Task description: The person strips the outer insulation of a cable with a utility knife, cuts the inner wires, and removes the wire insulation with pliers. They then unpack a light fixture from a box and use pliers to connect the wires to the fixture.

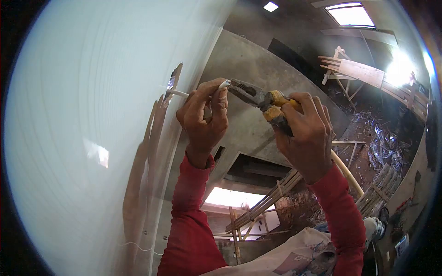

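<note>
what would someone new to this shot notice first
Probably the centre, where the left hand pinches a white cable and the right hand grips yellow-handled pliers, their jaws close to the cable's tip. Next, the pale glossy surface filling the left side, with a ragged hole that the cable comes out of. A bright opening glares at the upper right.

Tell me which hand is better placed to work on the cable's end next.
Probably the right hand: it holds the pliers, their tip right by the end of the cable. The left hand is busy pinching that cable.
</note>
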Demonstrator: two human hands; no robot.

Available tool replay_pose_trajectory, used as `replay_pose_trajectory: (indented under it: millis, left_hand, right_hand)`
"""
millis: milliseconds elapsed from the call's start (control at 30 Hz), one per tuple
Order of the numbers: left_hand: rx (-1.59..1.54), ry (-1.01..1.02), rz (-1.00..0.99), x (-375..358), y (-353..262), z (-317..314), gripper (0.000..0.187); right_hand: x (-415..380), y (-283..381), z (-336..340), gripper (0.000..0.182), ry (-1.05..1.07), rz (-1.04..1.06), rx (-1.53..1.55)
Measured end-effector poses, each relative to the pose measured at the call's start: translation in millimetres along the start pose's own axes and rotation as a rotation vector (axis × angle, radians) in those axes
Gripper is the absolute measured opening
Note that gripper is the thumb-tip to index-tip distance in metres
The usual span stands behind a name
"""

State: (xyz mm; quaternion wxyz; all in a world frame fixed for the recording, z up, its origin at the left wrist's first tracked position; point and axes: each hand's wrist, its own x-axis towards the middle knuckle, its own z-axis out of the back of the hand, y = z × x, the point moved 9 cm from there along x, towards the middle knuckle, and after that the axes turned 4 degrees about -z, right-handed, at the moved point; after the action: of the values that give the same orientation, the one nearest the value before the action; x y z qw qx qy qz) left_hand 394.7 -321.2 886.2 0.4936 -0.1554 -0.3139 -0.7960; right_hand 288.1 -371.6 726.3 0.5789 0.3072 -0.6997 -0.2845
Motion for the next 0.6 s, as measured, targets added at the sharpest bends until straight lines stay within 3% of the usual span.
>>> replay_pose_trajectory:
  millis: [267, 600]
  left_hand:
    - [-0.099, -0.059, 0.123, -2.3, 7.6, 2.2, 0.011]
    - [-0.077, -0.042, 0.037, -4.3, 4.2, -2.5, 0.017]
  right_hand:
    - [5.3, 6.6, 2.0, 0.03, -0.022, 0.048, 0.036]
    - [6.1, -0.6, -6.4, 0.025, 0.025, 0.034, 0.083]
